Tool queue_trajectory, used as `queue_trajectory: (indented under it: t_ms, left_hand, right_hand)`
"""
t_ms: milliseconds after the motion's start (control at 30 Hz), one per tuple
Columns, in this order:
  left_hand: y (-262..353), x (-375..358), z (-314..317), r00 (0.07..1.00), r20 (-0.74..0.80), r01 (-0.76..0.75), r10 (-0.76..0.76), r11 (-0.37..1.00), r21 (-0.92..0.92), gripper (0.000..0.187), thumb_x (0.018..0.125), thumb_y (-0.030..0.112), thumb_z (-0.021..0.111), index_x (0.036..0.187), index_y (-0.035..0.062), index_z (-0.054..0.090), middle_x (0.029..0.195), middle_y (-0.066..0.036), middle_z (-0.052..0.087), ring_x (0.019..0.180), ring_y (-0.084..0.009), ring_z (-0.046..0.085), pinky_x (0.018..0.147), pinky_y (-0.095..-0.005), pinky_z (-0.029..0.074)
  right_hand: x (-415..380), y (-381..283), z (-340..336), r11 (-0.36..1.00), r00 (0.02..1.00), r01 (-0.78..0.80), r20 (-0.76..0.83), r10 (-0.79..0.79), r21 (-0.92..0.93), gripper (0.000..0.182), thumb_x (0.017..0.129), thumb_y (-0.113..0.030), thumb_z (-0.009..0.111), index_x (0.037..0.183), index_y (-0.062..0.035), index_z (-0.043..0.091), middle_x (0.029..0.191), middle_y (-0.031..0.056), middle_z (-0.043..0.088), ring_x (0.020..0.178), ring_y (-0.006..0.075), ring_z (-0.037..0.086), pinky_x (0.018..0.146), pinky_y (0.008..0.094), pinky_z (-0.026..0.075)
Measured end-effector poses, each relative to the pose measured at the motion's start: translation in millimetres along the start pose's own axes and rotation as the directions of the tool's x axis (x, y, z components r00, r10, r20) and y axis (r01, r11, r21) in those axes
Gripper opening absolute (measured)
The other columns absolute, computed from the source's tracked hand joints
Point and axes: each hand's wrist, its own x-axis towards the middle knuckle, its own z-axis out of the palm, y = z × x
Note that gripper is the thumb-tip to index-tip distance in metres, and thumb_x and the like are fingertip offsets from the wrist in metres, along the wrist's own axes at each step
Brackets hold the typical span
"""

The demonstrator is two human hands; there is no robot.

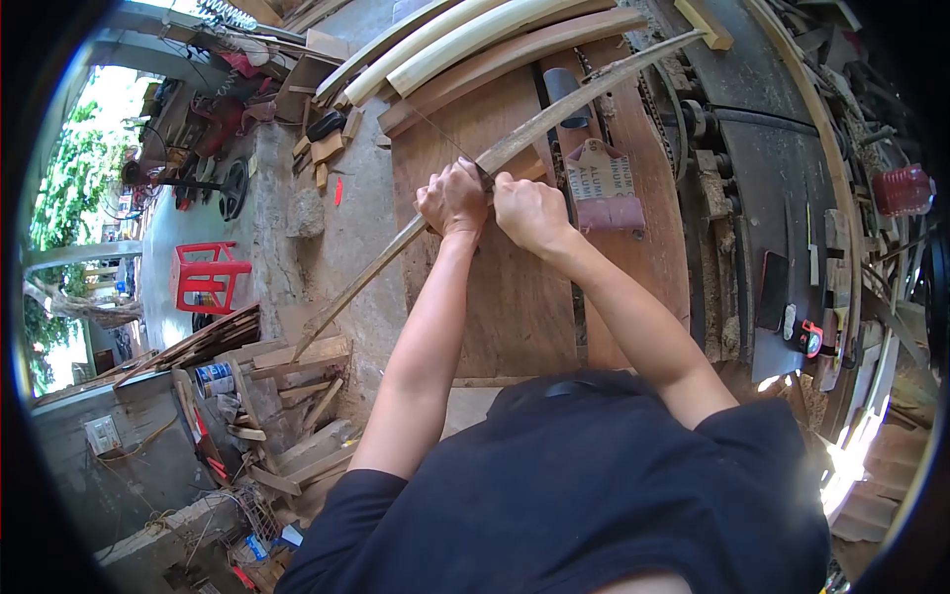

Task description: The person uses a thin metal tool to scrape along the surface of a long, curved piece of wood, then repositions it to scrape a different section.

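A long, thin, slightly curved wooden strip (542, 121) runs diagonally above the workbench (515, 307), its lower end reaching down to the left. My left hand (455, 201) is closed over the strip near its middle. Close beside it, my right hand (531, 212) makes a fist with the thumb side toward the strip. A small dark piece (485, 179) shows between the two hands; its kind is mostly hidden by the fingers. Under the strip, right of my hands, lies printed sandpaper (597, 176), near a dark grey cylinder (564, 87).
Several curved wooden pieces (465, 45) lie at the bench's far end. A dark machine table (767, 188) stands right, bearing a phone (772, 289) and a tape measure (811, 339). Left are a red plastic stool (208, 277) and scrap wood (307, 366).
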Motion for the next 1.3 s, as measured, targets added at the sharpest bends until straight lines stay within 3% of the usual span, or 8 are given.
queue_trajectory:
  t_ms: [167,300,500,567,833,967,1100,1300]
  left_hand:
    - [-1,-1,-3,1.000,-0.007,0.002,-0.002,1.000,0.015,0.043,0.096,0.031,0.039,0.077,0.0107,0.071,0.085,-0.009,0.072,0.084,-0.0260,0.068,0.080,-0.0424,0.047]
    - [4,0,-8,1.000,-0.011,-0.016,0.016,1.000,-0.021,0.043,0.096,0.031,0.039,0.076,0.0110,0.071,0.083,-0.010,0.072,0.082,-0.0263,0.068,0.078,-0.0427,0.048]
    - [0,1,-5,1.000,-0.022,-0.017,0.017,1.000,-0.013,0.047,0.097,0.033,0.036,0.078,0.0096,0.072,0.082,-0.015,0.071,0.081,-0.0321,0.069,0.078,-0.0442,0.049]
    - [-1,1,-6,0.999,-0.028,-0.038,0.038,0.999,-0.012,0.048,0.097,0.032,0.036,0.077,0.0094,0.072,0.080,-0.014,0.071,0.081,-0.0311,0.069,0.077,-0.0445,0.049]
    - [2,2,-6,1.000,-0.006,-0.011,0.011,1.000,-0.004,0.042,0.095,0.031,0.040,0.073,0.0114,0.071,0.084,-0.007,0.072,0.084,-0.0256,0.068,0.078,-0.0420,0.047]
    - [-1,1,-3,0.999,-0.040,-0.024,0.023,1.000,-0.006,0.044,0.095,0.031,0.040,0.072,0.0114,0.071,0.084,-0.008,0.072,0.084,-0.0257,0.068,0.078,-0.0422,0.047]
    - [2,1,-6,0.999,-0.022,-0.040,0.038,0.997,-0.068,0.047,0.096,0.033,0.036,0.077,0.0094,0.073,0.083,-0.015,0.071,0.079,-0.0333,0.068,0.078,-0.0448,0.049]
    - [1,2,-6,0.999,-0.031,-0.026,0.026,1.000,-0.005,0.043,0.095,0.031,0.040,0.074,0.0115,0.071,0.086,-0.008,0.073,0.083,-0.0253,0.068,0.078,-0.0431,0.047]
  right_hand:
    - [-40,7,-20,0.999,0.990,-0.048,0.133,0.049,-0.011,0.014,0.086,-0.011,0.048,0.085,-0.0004,0.057,0.071,0.0220,0.068,0.068,0.0369,0.070,0.062,0.0469,0.056]
    - [-7,2,-1,1.000,1.000,-0.017,-0.017,0.017,0.015,0.014,0.086,-0.011,0.048,0.085,-0.0005,0.057,0.070,0.0214,0.068,0.068,0.0363,0.070,0.061,0.0467,0.056]
    - [-26,3,-11,0.999,0.999,0.001,-0.033,0.000,0.034,0.015,0.087,-0.012,0.047,0.085,-0.0001,0.057,0.071,0.0223,0.068,0.067,0.0372,0.070,0.062,0.0472,0.056]
    - [-41,5,-18,0.998,0.992,-0.064,0.107,0.062,0.023,0.016,0.087,-0.012,0.047,0.085,0.0002,0.057,0.071,0.0229,0.068,0.068,0.0382,0.070,0.062,0.0471,0.056]
    - [-8,0,-2,0.999,0.999,-0.025,-0.025,0.026,0.038,0.017,0.088,-0.013,0.046,0.085,-0.0007,0.056,0.072,0.0230,0.068,0.071,0.0384,0.070,0.063,0.0472,0.056]
    - [-42,5,-17,0.997,0.993,-0.069,0.093,0.067,0.023,0.016,0.088,-0.014,0.047,0.086,-0.0012,0.056,0.070,0.0231,0.067,0.068,0.0385,0.069,0.062,0.0499,0.056]
    - [2,1,6,0.999,0.999,-0.030,-0.009,0.031,0.028,0.018,0.089,-0.014,0.046,0.085,-0.0007,0.056,0.071,0.0233,0.067,0.069,0.0378,0.070,0.062,0.0479,0.056]
    - [-30,4,-11,0.997,0.998,-0.054,0.047,0.052,0.061,0.019,0.090,-0.015,0.044,0.088,-0.0009,0.056,0.073,0.0244,0.067,0.072,0.0397,0.069,0.065,0.0491,0.056]
